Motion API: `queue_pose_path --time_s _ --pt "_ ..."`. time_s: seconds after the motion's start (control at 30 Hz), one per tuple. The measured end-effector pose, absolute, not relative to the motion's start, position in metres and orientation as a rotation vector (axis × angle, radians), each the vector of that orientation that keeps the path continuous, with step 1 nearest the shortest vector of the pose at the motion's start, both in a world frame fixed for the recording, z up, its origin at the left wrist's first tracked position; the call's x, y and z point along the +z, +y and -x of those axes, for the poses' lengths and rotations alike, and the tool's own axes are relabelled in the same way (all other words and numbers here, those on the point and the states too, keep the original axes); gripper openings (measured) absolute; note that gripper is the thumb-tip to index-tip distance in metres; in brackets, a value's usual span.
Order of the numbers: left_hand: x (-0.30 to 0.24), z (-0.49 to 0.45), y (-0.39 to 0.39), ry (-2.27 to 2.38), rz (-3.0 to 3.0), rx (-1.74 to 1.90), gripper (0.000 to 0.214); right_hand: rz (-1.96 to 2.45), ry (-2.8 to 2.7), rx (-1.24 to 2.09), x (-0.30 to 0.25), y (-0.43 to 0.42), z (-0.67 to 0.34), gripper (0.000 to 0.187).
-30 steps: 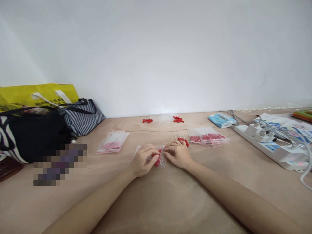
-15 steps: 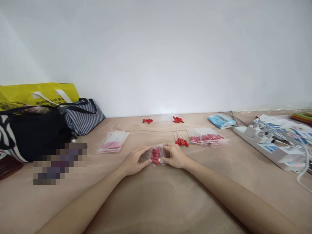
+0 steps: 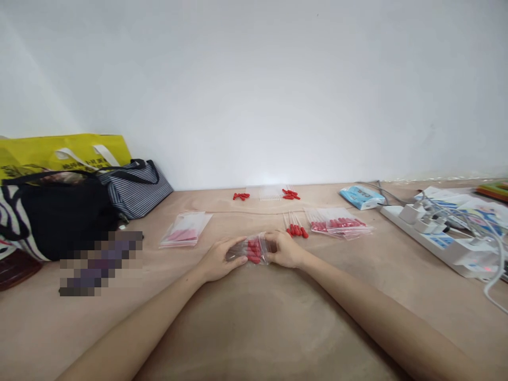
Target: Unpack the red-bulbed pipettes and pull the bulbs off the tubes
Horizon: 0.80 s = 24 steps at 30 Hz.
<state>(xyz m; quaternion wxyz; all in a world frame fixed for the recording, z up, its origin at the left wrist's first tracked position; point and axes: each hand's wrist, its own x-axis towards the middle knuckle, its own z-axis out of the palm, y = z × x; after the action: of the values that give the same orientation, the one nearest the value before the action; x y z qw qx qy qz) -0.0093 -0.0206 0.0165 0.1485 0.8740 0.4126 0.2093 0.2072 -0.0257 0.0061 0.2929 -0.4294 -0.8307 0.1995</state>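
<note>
A clear plastic zip bag [image 3: 265, 258] lies between my hands, with several red-bulbed droppers [image 3: 254, 250] inside. My left hand [image 3: 217, 259] grips its left end, fingers curled over the top and thumb in front. At the right end, my right hand [image 3: 284, 250] pinches the plastic between thumb and fingers. Just beyond the right hand, several loose droppers [image 3: 297, 231] rest with their red bulbs toward me. To their right is a pile of bags filled with red-bulbed droppers [image 3: 341, 224]. Flat zip bags with a pink patch [image 3: 184, 233] are stacked beyond my left hand.
Against the wall sit red rubber bulbs [image 3: 241, 196], clear tubes [image 3: 270, 192] and more red bulbs [image 3: 291, 194]. A blue packet [image 3: 362, 197], a power strip [image 3: 436, 241] with cables and some papers occupy the right. Bags [image 3: 71, 217] crowd the left, behind a blurred-out item [image 3: 101, 264].
The view has shifted slightly. Both hands stay on the bag, and my right thumb has drawn back a little toward the bag's right end.
</note>
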Motion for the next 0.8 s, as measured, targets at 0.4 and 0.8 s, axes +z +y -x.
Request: queue_pose_path --time_s 0.4,0.8 --pt "0.015 0.015 -0.018 1.122 -2.434 0.544 0.049 1.195 -2.227 0.585 0.003 -0.018 -0.205 0.034" --pt "0.018 0.015 -0.020 1.063 -2.453 0.512 0.046 0.874 -2.247 0.511 -0.004 -0.021 -0.207 0.027"
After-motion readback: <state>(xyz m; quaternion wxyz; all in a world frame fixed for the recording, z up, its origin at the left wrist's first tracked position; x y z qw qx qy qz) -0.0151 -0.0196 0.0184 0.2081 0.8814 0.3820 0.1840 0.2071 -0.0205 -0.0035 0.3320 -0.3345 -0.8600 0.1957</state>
